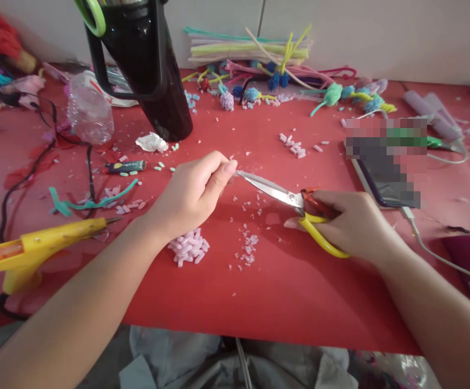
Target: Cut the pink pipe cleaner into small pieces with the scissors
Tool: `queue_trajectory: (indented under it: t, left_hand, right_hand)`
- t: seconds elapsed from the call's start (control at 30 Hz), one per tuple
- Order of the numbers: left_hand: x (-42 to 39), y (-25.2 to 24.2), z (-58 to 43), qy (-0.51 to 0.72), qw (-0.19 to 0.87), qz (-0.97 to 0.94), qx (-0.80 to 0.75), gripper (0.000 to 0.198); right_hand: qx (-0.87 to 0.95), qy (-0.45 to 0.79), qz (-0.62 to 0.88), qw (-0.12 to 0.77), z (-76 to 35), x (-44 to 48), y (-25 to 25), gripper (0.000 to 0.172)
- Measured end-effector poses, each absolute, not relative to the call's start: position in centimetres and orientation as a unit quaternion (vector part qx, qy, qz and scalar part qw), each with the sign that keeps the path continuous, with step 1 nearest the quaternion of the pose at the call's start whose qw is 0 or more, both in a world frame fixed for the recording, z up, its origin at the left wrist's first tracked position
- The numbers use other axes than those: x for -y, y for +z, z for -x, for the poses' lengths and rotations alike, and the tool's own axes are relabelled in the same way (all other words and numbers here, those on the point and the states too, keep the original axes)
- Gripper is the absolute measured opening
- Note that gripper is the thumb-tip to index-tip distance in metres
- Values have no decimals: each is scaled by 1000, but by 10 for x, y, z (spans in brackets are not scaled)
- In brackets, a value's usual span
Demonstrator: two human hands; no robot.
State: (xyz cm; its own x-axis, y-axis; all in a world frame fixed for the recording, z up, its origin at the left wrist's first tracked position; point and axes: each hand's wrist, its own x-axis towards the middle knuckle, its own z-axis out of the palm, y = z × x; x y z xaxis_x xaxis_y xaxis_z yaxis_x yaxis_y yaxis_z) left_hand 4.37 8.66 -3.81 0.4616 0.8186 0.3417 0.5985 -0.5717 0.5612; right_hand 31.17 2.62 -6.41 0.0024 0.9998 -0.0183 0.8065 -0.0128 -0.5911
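My left hand (200, 189) is above the middle of the table, thumb and forefinger pinched together; what sits between them is too small and hidden to make out. Just right of those fingertips are the blade tips of a pair of scissors (269, 188), with blades nearly closed. My right hand (350, 221) grips their red and yellow handles. Below my left wrist lies a pile of short pale pink fuzzy pieces (189, 247). Fine pink trimmings (249, 249) are scattered on the red tabletop (267, 302) beneath the scissors.
A yellow glue gun (48, 241) lies at left with its black cord. Behind it stand a black tumbler (146, 70) and a crumpled clear plastic cup (91, 111). Pipe cleaners (251, 48) line the back wall. A phone (384, 173) on a white cable lies at right.
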Motion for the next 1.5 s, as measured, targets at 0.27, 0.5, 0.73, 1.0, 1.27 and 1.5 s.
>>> queue_trajectory:
  t: [0.27,0.5,0.73,1.0,1.27,1.5]
  left_hand:
    - [-86,-37,-43,302,195,-828,-430,34]
    - [-86,-36,-43,299,189,-829,-433,33]
    - [-86,-35,-43,293,183,-831,-436,32]
    - [-85,-35,-44,295,190,-832,-430,31]
    - [-85,-36,-44,294,193,-832,-430,33]
    - [-86,-38,-43,305,201,-824,-432,32]
  right_hand:
    - [654,221,685,230,-312,-25,-69,63]
    - [661,204,689,217,-312,-22,-68,64]
    - [655,216,692,214,-310,-22,-66,65]
    - [654,213,693,214,-309,-23,-64,65]
    - [637,231,703,217,-306,-22,-63,66]
    - [632,244,707,204,-310,-24,-64,66]
